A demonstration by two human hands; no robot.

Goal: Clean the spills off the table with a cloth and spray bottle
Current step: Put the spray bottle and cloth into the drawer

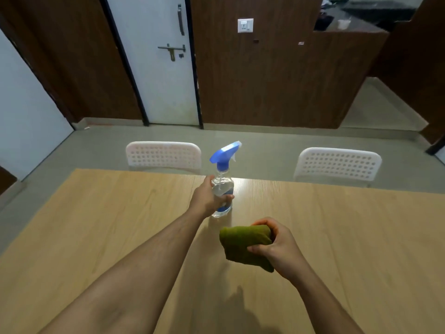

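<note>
The left hand (209,197) curls around the lower body of the spray bottle (222,186), which stands upright near the middle of the table (96,213), its base apparently on the wood. Held that low, the tall bottle could tip when lifted, and no finger is near the trigger, so a regrip is needed before spraying. To its right, the right hand (277,247) clamps a folded green cloth (243,247) just above the tabletop. No spill is plainly visible, so spray could land off target. 2 white chairs (163,155) stand behind the far edge.
</note>
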